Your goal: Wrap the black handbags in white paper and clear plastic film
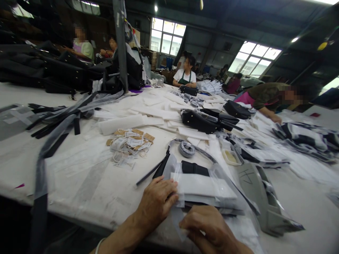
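Counting one black bag [194,168] lying at centre under white sheet [206,186], one coiled strap [186,149] sitting at 11 o'clock of it, one grey holder [261,203] at 3, one tag pile [131,141] at 10. Bench [124,190] showing bare room at 9, near edge running under left forearm. Left hand [159,195] pressing sheet's left edge, fingers extended, grip unclosed. Right grip [203,225] curling, pinching clear film [178,222].
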Demonstrator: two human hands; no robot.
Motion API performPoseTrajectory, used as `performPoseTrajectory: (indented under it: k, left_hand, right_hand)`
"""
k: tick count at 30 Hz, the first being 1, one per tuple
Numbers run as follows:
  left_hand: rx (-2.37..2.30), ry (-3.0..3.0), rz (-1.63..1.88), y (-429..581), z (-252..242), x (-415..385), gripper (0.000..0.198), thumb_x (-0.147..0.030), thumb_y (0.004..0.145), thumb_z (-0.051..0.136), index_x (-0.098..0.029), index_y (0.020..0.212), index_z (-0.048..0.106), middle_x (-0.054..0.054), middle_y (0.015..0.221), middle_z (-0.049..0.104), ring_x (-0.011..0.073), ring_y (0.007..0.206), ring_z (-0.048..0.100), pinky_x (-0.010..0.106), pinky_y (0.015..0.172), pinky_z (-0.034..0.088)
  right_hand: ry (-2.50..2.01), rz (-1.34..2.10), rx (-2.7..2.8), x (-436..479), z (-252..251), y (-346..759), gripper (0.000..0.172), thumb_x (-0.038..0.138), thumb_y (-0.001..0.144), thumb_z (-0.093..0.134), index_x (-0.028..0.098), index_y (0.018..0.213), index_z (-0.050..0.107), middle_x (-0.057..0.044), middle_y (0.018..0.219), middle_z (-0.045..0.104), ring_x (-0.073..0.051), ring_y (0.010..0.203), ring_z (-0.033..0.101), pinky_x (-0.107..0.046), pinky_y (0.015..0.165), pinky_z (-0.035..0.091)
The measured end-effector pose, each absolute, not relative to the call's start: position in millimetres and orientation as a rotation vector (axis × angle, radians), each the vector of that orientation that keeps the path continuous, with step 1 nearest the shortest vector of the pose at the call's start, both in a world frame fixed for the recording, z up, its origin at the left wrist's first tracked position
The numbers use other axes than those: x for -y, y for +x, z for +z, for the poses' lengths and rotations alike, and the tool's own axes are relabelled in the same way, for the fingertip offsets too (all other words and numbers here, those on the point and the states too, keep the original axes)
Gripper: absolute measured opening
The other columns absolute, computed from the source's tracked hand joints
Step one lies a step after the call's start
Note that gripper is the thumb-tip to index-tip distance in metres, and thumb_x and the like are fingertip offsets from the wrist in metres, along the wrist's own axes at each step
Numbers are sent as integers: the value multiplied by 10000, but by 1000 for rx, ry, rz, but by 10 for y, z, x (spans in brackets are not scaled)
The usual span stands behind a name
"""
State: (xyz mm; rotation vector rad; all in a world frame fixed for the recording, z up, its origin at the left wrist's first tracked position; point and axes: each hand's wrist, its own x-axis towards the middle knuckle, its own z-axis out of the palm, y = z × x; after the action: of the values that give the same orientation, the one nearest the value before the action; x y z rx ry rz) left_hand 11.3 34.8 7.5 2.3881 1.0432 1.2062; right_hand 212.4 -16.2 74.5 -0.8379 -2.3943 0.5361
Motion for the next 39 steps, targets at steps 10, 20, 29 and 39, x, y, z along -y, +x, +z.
performPoseTrajectory:
  k: [10, 20, 29, 39]
  left_hand:
    - [-1029, 2598, 1352, 198, -4, -335, 217, -118, 873, 531, -188, 1071, 587, 67, 1026, 743, 222, 1015, 699, 414, 927, 527]
    - [-1075, 2451, 1216, 114, 146, -234, 290, -83, 782, 521, -218, 1032, 581, 47, 1039, 726, 256, 1134, 633, 529, 1101, 379]
    - [-1266, 2211, 1426, 327, 63, -333, 127, -110, 854, 575, -231, 828, 549, -34, 770, 664, 204, 901, 658, 504, 1088, 354]
    - [-1455, 2301, 1428, 408, 82, -426, 213, -14, 826, 447, -206, 738, 469, -34, 681, 556, 142, 678, 578, 420, 952, 462]
  right_hand:
    - [-1009, 540, 2195, 20, 826, 2076, 130, 226, 954, 559, 230, 844, 627, 19, 686, 678, -121, 576, 622, -210, 570, 453]
    - [-1438, 482, 2123, -673, 670, 2003, 163, 257, 874, 662, 210, 718, 649, 19, 667, 656, -146, 628, 598, -256, 622, 414]
    - [-1619, 549, 2078, -767, 468, 2016, 161, 200, 819, 702, 208, 667, 651, 16, 723, 651, -171, 729, 599, -314, 740, 371]
    - [-1655, 613, 2020, -733, 423, 2039, 162, 224, 825, 676, 202, 675, 620, 12, 741, 634, -169, 752, 576, -324, 756, 332]
